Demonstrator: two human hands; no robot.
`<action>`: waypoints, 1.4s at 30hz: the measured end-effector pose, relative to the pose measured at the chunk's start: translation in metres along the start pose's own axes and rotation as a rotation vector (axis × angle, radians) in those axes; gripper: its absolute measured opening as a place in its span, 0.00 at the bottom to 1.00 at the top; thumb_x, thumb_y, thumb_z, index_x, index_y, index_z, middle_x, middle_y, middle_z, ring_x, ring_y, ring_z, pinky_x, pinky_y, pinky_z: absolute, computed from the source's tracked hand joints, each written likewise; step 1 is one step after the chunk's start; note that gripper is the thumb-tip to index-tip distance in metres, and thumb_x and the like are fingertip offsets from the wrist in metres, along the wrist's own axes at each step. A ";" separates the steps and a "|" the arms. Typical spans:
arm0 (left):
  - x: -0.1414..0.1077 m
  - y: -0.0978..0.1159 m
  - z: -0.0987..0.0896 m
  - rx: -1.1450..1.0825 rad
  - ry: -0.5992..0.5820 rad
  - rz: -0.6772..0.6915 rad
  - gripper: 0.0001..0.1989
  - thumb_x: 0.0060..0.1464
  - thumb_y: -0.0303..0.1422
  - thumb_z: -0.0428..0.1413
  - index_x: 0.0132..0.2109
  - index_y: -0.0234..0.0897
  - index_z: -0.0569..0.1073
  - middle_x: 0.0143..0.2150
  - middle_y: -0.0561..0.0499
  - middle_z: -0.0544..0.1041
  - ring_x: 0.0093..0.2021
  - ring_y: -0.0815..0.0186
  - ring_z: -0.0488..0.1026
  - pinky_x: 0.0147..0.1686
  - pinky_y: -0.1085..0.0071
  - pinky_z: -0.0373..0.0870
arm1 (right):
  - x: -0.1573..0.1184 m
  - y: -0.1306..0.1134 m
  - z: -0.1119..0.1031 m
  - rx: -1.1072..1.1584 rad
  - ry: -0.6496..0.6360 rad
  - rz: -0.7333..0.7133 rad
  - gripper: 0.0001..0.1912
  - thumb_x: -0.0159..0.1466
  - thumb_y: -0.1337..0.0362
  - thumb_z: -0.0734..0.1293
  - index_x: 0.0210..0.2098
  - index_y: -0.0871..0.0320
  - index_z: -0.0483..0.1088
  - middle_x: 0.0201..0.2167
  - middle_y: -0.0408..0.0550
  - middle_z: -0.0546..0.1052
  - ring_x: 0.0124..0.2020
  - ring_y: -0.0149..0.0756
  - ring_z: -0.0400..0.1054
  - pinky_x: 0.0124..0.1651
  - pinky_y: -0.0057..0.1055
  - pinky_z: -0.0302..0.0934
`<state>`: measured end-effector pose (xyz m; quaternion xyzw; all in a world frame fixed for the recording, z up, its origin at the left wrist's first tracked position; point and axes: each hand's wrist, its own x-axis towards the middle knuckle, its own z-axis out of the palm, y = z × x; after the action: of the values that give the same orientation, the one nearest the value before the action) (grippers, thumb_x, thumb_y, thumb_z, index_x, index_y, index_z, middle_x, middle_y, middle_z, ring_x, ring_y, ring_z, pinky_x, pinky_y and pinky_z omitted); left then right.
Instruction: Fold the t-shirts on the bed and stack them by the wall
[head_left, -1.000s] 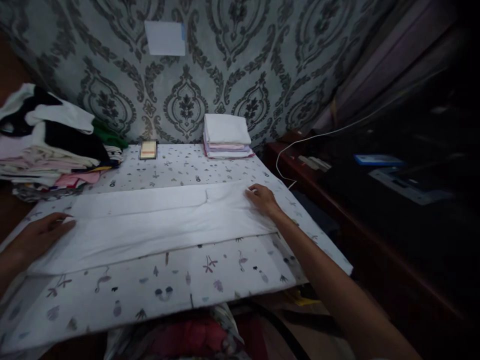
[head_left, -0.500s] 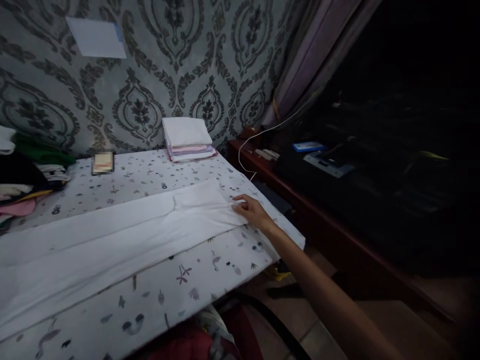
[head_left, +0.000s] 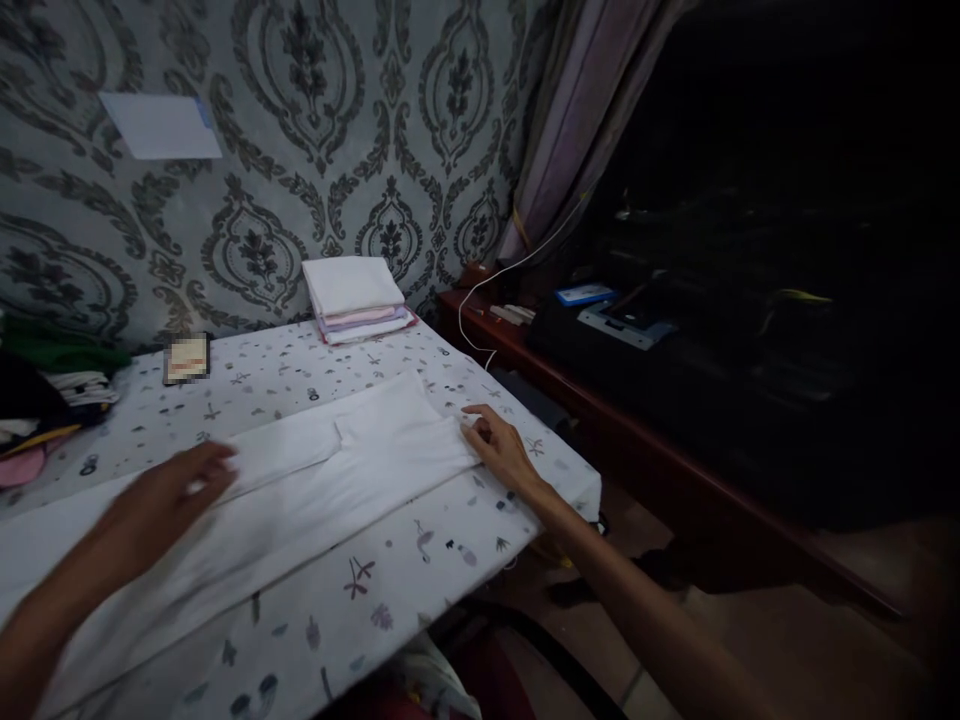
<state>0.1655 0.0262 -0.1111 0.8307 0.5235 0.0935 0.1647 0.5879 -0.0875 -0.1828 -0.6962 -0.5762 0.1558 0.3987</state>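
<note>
A long white garment (head_left: 300,510) lies flat across the patterned white tabletop (head_left: 405,570), with a folded part showing along its far side. My right hand (head_left: 499,445) is at the garment's right end, thumb and forefinger pinched on its edge. Over the left part of the garment is my left hand (head_left: 169,495), slightly blurred, fingers apart and holding nothing. A stack of folded cloths (head_left: 356,295), white on top with pink and purple below, sits at the table's back edge.
Mixed clothes (head_left: 56,385) are heaped at the far left, near a small blurred-out item (head_left: 187,358). A dark red wooden ledge (head_left: 600,410) runs along the right, with a white cable (head_left: 517,265) hanging over it. Patterned wallpaper stands behind.
My left hand has come into view from the left, above the garment. My right hand stays at the garment's right end. The view has shifted slightly.
</note>
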 end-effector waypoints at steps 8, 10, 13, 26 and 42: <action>0.169 0.147 0.094 0.065 -0.050 0.201 0.10 0.59 0.38 0.50 0.42 0.39 0.72 0.45 0.45 0.78 0.47 0.57 0.74 0.44 0.66 0.67 | -0.003 0.006 0.000 0.047 -0.004 0.023 0.21 0.61 0.60 0.64 0.54 0.55 0.66 0.24 0.37 0.65 0.27 0.33 0.58 0.33 0.31 0.53; 0.178 0.153 0.105 0.083 -0.056 0.200 0.08 0.58 0.37 0.53 0.41 0.39 0.71 0.42 0.46 0.78 0.45 0.57 0.74 0.41 0.67 0.66 | -0.002 0.009 0.000 0.054 -0.012 0.019 0.21 0.61 0.61 0.63 0.54 0.55 0.66 0.25 0.37 0.65 0.27 0.33 0.59 0.34 0.31 0.53; 0.180 0.148 0.111 0.091 -0.056 0.206 0.05 0.58 0.34 0.52 0.39 0.39 0.70 0.38 0.49 0.77 0.41 0.60 0.73 0.38 0.68 0.65 | -0.001 0.012 -0.001 0.062 -0.017 0.019 0.21 0.61 0.61 0.63 0.54 0.55 0.66 0.26 0.38 0.67 0.28 0.33 0.61 0.35 0.31 0.54; 0.174 0.144 0.113 0.306 0.028 0.274 0.14 0.67 0.39 0.42 0.50 0.39 0.68 0.45 0.44 0.79 0.44 0.56 0.75 0.39 0.66 0.65 | -0.005 0.007 0.003 -0.221 0.004 0.035 0.22 0.64 0.63 0.63 0.57 0.52 0.66 0.35 0.44 0.75 0.32 0.38 0.68 0.38 0.33 0.61; 0.128 0.082 0.075 0.214 0.038 0.183 0.13 0.61 0.33 0.48 0.50 0.38 0.71 0.44 0.44 0.77 0.47 0.54 0.74 0.42 0.63 0.68 | -0.004 0.001 0.007 -0.542 0.026 -0.109 0.17 0.64 0.66 0.61 0.51 0.58 0.72 0.41 0.54 0.77 0.43 0.46 0.71 0.47 0.42 0.63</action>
<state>0.3146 0.0961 -0.1529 0.8858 0.4557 0.0673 0.0560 0.5826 -0.0883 -0.1885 -0.7473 -0.6284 -0.0345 0.2132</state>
